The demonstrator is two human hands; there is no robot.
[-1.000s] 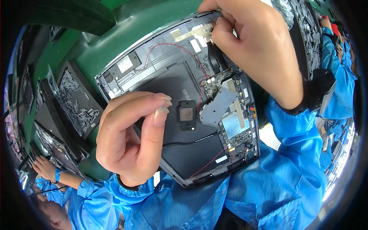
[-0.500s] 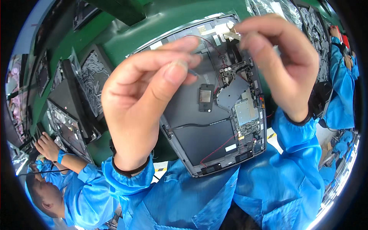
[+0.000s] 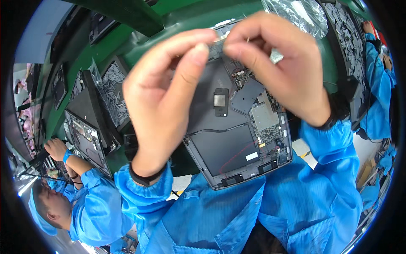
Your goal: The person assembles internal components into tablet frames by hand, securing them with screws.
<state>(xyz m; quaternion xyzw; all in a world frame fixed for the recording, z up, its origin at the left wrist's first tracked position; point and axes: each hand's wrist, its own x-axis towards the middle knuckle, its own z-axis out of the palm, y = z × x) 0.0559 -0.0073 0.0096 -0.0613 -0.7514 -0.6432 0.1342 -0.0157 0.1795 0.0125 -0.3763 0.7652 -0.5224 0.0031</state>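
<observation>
Raising both hands above the open grey laptop chassis (image 3: 239, 139) on the green bench (image 3: 190, 17), we pinch a small silvery strip (image 3: 220, 40) between left hand (image 3: 163, 97) and right hand (image 3: 279, 72), fingertips nearly meeting, its length running across between them.

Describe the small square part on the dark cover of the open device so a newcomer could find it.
Start at the open device lying on the green surface below both raised hands. Its upper half is a dark grey cover; the square part sits near the cover's middle, left of the silvery circuit board. It alone is a pale grey square in a black frame, unlike the boards and wires beside it.
</observation>
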